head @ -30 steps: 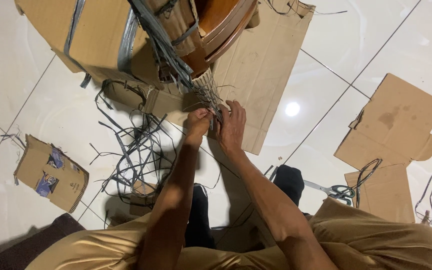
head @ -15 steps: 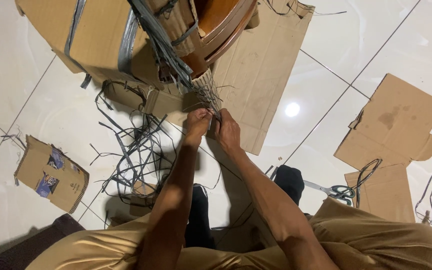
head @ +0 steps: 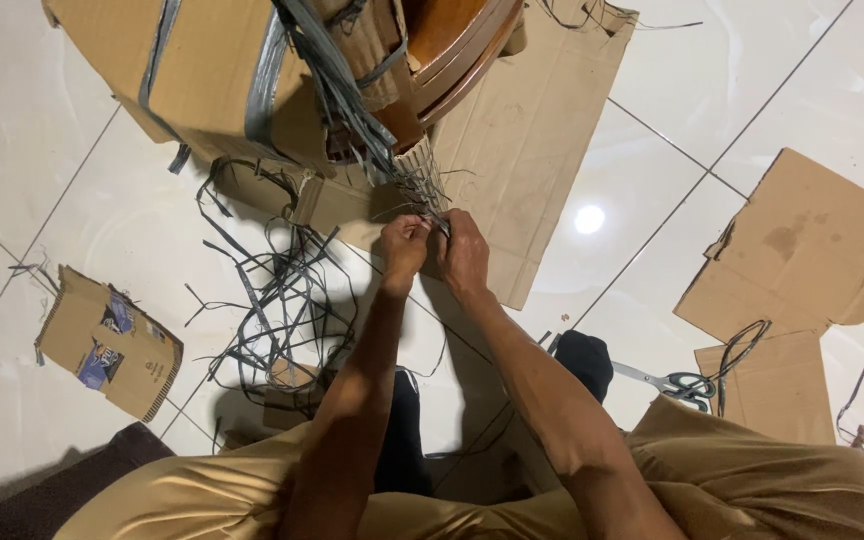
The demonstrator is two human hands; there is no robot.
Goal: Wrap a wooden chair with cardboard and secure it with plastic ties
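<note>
Where the thin grey plastic straps (head: 422, 185) trail down from the cardboard-wrapped round wooden object (head: 432, 50), the left hand (head: 404, 245) and right hand (head: 464, 250) meet, each grip pinched closed on strands of that bundle, apparently to hold them taut and apart. The bundle hangs just above the flattened brown cardboard sheet (head: 542, 150) spread on the white tiled floor (head: 732, 90). A loose tangle of dark cut strapping (head: 272, 300) lies to the left; steel scissors (head: 667, 380) rest near the person's right knee.
</note>
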